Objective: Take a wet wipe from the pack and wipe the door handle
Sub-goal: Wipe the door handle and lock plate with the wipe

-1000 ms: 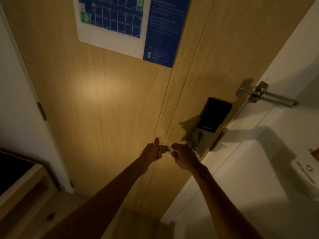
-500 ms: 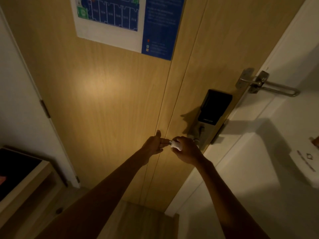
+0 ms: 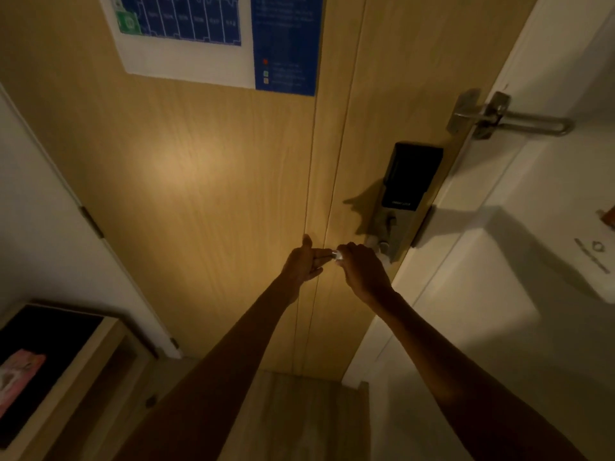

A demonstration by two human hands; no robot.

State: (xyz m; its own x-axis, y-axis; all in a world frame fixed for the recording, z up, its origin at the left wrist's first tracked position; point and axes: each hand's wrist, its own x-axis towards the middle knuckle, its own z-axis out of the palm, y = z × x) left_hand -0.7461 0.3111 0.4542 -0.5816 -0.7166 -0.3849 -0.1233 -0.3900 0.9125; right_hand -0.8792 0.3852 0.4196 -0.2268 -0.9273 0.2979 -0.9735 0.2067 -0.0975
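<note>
While the light is dim, I can make out both hands meeting at the door handle (image 3: 357, 252), which juts left from the lock plate (image 3: 396, 227) under the dark keypad panel (image 3: 411, 176). My right hand (image 3: 364, 269) is curled closed over the lever, and a pale scrap shows at its fingertips; I take that to be the wet wipe (image 3: 340, 255), bunched around the lever's free end so the cloth can rub all round it. My left hand (image 3: 304, 262) is partly open, thumb raised, its fingers reaching across to the tip of the handle; whether it pinches the wipe or only steadies the lever I cannot tell. I judge the wiping to be in progress, near the outer end of the lever.

Around them stands a light wood-grain door (image 3: 206, 194) with a blue and white evacuation plan (image 3: 216, 38) fixed high up, a metal swing-bar guard (image 3: 509, 119) at its edge, and white walls to either side. Low at the left, a pink packet (image 3: 16, 377), perhaps the wipe pack, lies on the dark top of a wooden shelf unit (image 3: 100, 341), well apart from the handle.
</note>
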